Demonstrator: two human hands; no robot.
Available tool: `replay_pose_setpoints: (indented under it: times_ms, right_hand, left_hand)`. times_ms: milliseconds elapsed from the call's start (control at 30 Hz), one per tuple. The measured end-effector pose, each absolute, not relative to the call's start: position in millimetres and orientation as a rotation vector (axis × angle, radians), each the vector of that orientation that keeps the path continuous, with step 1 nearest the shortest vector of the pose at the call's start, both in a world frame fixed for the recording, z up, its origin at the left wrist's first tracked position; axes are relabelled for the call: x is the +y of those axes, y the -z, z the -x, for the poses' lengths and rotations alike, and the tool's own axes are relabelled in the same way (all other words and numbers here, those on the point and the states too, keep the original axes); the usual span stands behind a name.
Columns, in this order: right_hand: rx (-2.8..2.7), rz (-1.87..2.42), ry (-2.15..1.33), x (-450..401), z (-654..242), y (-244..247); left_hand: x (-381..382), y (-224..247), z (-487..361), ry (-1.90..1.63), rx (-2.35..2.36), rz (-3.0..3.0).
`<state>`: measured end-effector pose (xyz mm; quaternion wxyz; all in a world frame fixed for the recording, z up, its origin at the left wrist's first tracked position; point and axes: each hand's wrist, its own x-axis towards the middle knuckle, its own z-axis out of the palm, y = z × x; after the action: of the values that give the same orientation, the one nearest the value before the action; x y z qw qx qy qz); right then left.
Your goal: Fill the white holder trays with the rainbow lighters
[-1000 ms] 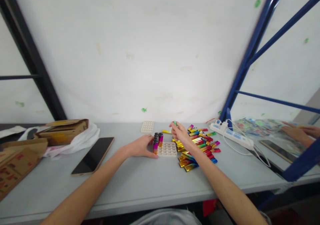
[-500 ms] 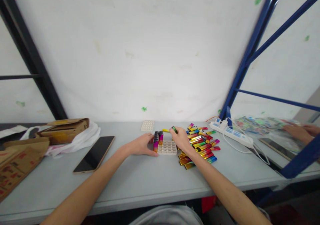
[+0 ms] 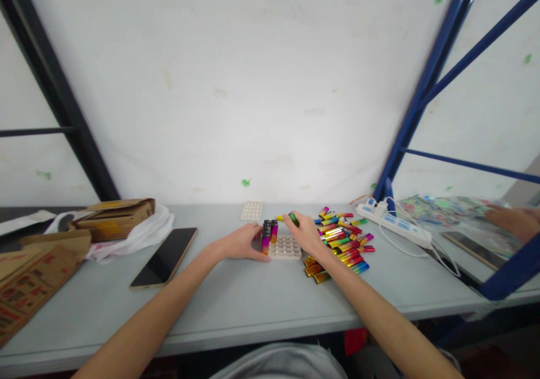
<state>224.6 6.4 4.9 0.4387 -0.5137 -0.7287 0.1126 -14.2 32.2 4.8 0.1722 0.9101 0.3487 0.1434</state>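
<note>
The white tray (image 3: 287, 248) with rows of square pockets lies on the table. Purple-and-orange lighters (image 3: 265, 244) with black tops stand upright along its left side. My left hand (image 3: 242, 243) curves round that end, thumb at the near corner and fingertips by the far lighters, closed on the tray's edge. Above the tray's far right side, my right hand (image 3: 304, 234) pinches a green lighter (image 3: 294, 219), mostly hidden by the fingers. Directly right of the tray spreads a pile of shiny multicoloured lighters (image 3: 340, 247).
A second white tray (image 3: 252, 210) lies near the wall. To the left are a phone (image 3: 164, 258), cardboard boxes (image 3: 116, 220) and a plastic bag (image 3: 145, 235). A power strip (image 3: 394, 224) with cables lies right, by a blue post. Another person's hand (image 3: 512, 221) shows beyond it.
My right hand has shifted slightly left over the tray with the green lighter. The left hand keeps its place at the tray. The whole view has moved a little.
</note>
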Motion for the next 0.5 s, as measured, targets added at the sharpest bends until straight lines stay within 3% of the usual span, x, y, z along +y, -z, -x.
replay_pose_setpoints:
  times_ms: [333, 500]
  right_hand:
    - [-2.087, 0.991, -0.160, -5, -232, -23]
    - [-2.201, 1.001, -0.316, -6, -238, -24]
  left_hand:
    - [34, -5, 14, -0.378, 0.964, -2.576]
    - [34, -5, 15, -0.394, 0.964, -2.572]
